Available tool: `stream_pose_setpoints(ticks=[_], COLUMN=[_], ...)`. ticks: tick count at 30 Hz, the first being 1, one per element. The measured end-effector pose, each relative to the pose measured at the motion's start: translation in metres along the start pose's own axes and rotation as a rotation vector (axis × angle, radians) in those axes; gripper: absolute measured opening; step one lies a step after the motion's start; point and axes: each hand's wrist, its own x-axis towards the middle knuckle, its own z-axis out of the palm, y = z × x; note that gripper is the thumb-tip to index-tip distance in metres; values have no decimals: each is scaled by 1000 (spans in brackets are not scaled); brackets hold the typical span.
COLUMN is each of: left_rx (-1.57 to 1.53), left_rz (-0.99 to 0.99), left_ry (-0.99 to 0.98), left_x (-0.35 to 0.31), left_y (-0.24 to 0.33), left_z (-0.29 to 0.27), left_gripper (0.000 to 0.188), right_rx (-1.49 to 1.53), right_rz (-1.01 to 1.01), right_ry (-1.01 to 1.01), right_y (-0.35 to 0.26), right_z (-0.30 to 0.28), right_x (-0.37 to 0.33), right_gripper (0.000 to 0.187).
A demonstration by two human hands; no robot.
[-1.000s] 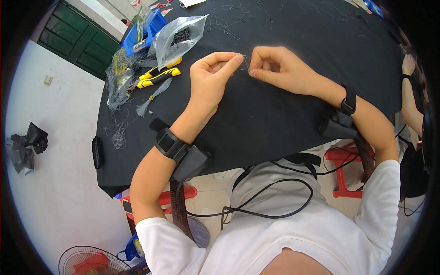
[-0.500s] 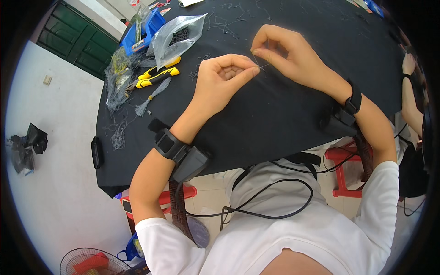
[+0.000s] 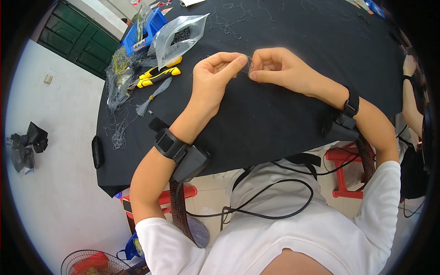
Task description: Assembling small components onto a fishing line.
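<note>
My left hand point(image 3: 212, 82) and my right hand point(image 3: 278, 68) are raised close together over the black-covered table point(image 3: 275, 119). Between their fingertips runs a very thin, pale line point(image 3: 248, 64), bent into a small loop. On the left it is pinched by thumb and forefinger; on the right the thumb presses against curled fingers at the line's other side. Whether anything small is tied to it is too fine to make out. Left of my left hand lie yellow-and-black pliers point(image 3: 159, 78) and a tied bundle of grey strands point(image 3: 151, 99).
A clear plastic bag point(image 3: 195, 34) of small dark pieces leans by a blue bin point(image 3: 156, 23) at the far left. Tangled line point(image 3: 118, 85) lies beside them. Loose strands point(image 3: 229, 27) are scattered at the back. Another person's arm point(image 3: 409, 91) shows at the right edge.
My right hand has come down and left, its fingers curling more. My left hand has shifted slightly left and tilted upward. The thin line between them is now a small loop.
</note>
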Motion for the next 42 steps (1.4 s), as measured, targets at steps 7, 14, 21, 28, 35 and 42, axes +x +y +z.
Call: stream_pose_setpoints(ticks=[7,14,21,28,35,42], left_rx=[-1,18,27,75,99,628], left_rz=[-14,10,22,99,158,381], left_ry=[0,12,21,-8,-4,28], left_x=[-1,0,2,-1,0,-1], left_y=[2,3,3,4,1,10], left_z=[0,2,3,2,2,4], left_gripper=[16,15,14,14,12,8], right_rx=[38,-1,-113,-284,-176,-94], right_rz=[125,136,-123,-44,-26,-73], right_ry=[-8,-8,267,189,157,175], right_y=[-7,-8,8,-6,2,3], right_z=[4,2,-4,-2,-1,0], right_x=[-2,-1,3,-1,1,1], right_gripper=[11,14,21,17,14,17])
